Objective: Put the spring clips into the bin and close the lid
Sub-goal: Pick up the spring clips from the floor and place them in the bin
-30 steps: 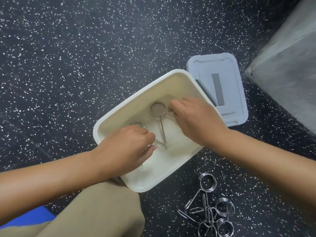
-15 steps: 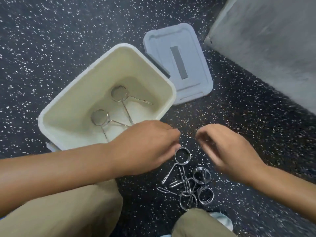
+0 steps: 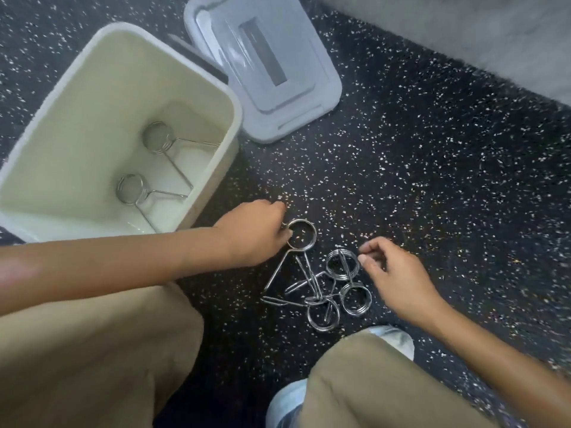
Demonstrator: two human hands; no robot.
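Speckled floor (image 3: pixel 417 180): my left hand (image 3: pixel 253 233) pinches the nearest spring clip (image 3: pixel 301 235), legs trailing toward me; right hand (image 3: pixel 398 279) loosely open beside the pile (image 3: pixel 333 288).

khaki trousers (image 3: pixel 92 350), pale blue shoes (image 3: pixel 392 336), bare forearms (image 3: pixel 123 267)

Bin (image 3: pixel 46 118) mouth open; lid (image 3: pixel 321 78) aside; floor (image 3: pixel 417 180) between bare.

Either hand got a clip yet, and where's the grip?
The left hand pinches the coil ring of the nearest spring clip, which lies on the floor. The right hand is open beside the pile, holding nothing.
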